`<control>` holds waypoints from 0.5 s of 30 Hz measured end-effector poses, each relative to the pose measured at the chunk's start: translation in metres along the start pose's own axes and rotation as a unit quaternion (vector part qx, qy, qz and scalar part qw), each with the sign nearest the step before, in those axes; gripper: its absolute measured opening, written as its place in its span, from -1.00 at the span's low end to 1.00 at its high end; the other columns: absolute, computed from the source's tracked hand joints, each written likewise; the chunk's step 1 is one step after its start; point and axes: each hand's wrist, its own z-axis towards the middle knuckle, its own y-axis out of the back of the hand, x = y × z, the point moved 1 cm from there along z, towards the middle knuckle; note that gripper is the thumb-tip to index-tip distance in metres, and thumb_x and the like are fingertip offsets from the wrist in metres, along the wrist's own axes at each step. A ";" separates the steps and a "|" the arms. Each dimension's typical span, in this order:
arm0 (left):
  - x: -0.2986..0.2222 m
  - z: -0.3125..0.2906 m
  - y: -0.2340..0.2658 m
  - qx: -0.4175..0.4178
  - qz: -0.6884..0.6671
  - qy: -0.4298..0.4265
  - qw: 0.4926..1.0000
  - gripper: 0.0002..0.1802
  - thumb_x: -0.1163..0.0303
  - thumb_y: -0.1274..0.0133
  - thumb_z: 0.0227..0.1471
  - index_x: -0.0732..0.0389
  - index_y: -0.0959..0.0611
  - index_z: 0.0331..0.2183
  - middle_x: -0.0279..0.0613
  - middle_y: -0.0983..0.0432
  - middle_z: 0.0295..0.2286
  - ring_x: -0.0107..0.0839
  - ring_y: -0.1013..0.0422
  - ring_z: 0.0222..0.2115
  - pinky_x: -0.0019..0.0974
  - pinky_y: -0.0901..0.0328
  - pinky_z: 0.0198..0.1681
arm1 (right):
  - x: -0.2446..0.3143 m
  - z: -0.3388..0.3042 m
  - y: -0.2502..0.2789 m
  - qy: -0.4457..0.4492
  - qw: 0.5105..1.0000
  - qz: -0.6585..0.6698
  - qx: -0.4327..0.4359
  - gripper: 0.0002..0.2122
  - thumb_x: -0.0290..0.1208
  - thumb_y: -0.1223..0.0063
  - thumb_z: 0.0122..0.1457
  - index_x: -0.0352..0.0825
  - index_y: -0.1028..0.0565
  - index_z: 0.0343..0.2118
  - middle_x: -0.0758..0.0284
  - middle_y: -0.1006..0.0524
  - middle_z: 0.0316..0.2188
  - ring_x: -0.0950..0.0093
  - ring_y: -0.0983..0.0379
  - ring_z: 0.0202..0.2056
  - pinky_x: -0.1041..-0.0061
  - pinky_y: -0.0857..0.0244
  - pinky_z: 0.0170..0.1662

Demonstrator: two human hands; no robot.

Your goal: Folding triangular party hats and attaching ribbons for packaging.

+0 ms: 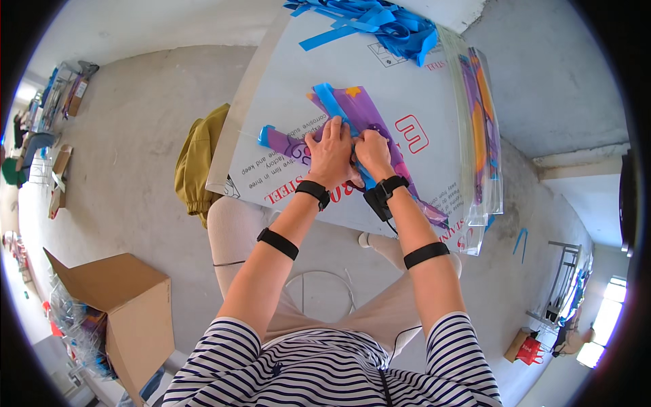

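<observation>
A purple printed piece (363, 108), thin and folded, lies on the table before me. A blue strip (328, 98) runs across it and passes beneath my hands. My left hand (330, 152) presses down on the piece, its fingers stretched out over the strip. Right beside it, my right hand (373, 152) is closed with its knuckles up, gripping the blue strip, whose lower end shows under the wrist. What lies under both palms is hidden. One arm of the purple piece, with a blue tip (266, 136), sticks out to the left.
A heap of blue strips (400, 27) lies at the table's far edge. Clear plastic bags with purple and orange pieces (475, 129) hang along the right edge. An olive cloth (201, 159) is at the left edge. An open cardboard box (139, 312) stands at lower left.
</observation>
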 end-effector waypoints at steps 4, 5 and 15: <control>0.000 -0.001 0.004 0.001 0.005 -0.002 1.000 0.41 -0.01 -0.60 -0.83 0.29 -0.41 0.17 -0.09 -0.07 0.26 -0.09 -0.02 0.32 0.37 -0.11 0.09 | -0.002 0.003 -0.002 -0.008 1.000 0.016 0.011 -0.74 -0.27 -0.05 0.22 -0.35 -0.63 -0.21 0.00 -0.64 -0.17 0.02 -0.56 -0.07 0.08 -0.44 -0.03; 0.000 -0.001 0.004 0.000 0.010 -0.005 1.000 0.38 -0.01 -0.60 -0.80 0.30 -0.42 0.16 -0.08 -0.04 0.28 -0.01 0.02 0.34 0.37 -0.12 0.07 | -0.002 0.003 -0.003 -0.013 0.999 0.025 0.021 -0.74 -0.27 -0.05 0.22 -0.35 -0.63 -0.22 0.00 -0.64 -0.16 0.02 -0.56 -0.06 0.09 -0.44 -0.03; -0.002 0.000 0.008 0.019 0.036 -0.030 0.999 0.11 0.01 -0.57 -0.70 0.18 -0.59 0.04 -0.18 -0.02 0.31 0.10 0.15 0.38 0.37 -0.17 -0.04 | -0.003 0.003 -0.002 -0.014 0.999 0.038 0.031 -0.75 -0.29 -0.02 0.22 -0.37 -0.64 -0.28 0.04 -0.66 -0.26 0.06 -0.60 -0.13 0.10 -0.44 -0.05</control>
